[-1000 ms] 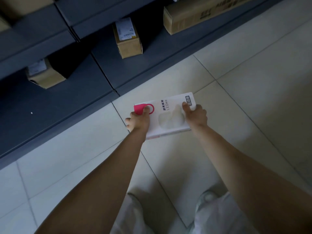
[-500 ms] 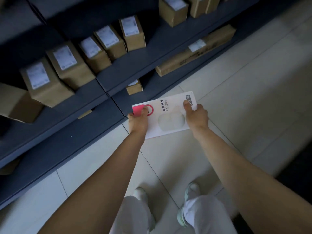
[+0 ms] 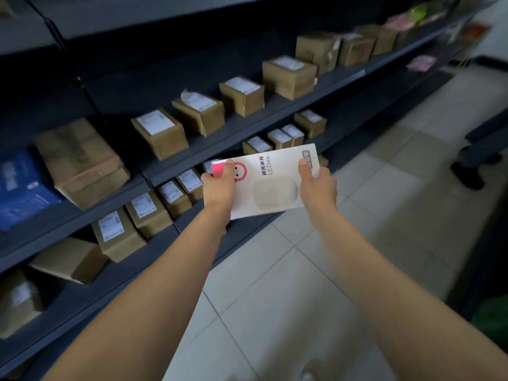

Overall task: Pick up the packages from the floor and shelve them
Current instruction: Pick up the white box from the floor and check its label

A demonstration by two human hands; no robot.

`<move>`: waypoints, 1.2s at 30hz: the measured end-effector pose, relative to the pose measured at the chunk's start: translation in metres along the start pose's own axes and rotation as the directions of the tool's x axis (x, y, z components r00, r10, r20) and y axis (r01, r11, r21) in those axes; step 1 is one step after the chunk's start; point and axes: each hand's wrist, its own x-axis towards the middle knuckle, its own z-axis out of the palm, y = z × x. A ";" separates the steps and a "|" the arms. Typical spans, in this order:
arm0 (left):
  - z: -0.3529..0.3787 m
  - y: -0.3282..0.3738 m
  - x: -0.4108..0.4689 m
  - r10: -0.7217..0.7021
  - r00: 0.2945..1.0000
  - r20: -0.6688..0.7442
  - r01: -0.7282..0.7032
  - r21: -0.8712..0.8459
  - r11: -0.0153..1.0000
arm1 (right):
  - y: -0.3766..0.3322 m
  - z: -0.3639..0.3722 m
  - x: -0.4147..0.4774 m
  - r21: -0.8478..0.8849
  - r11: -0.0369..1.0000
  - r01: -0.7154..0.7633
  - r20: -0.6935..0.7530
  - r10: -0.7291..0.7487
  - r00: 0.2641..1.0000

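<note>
I hold a flat white LED-lamp package (image 3: 270,182) with a pink logo in both hands, level in the air in front of the dark grey shelving (image 3: 247,133). My left hand (image 3: 220,185) grips its left end over the pink logo, thumb on top. My right hand (image 3: 317,185) grips its right end, thumb on the top face. The package hangs at about the height of the lower shelves, just off their front edge.
Several brown cardboard boxes with white labels, such as one labelled box (image 3: 159,133), line the shelf tiers. A blue package (image 3: 19,185) lies at the left. Light floor tiles (image 3: 371,215) run to the right. Another person's dark shoes and trouser legs (image 3: 472,166) stand at the far right.
The package has risen from near the floor to shelf height, still in both hands. My view has lifted, so more shelf tiers and the aisle now show.
</note>
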 end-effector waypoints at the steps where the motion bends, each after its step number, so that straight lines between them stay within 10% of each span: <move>1: -0.002 0.012 -0.004 0.016 1.000 0.001 -0.016 -0.009 1.000 | -0.011 -0.005 -0.003 -0.004 1.000 0.022 -0.013 -0.023 1.000; 36: -0.072 0.089 -0.027 0.047 0.998 -0.033 -0.050 -0.086 0.995 | -0.093 -0.001 -0.040 -0.022 0.991 0.133 0.031 -0.133 0.991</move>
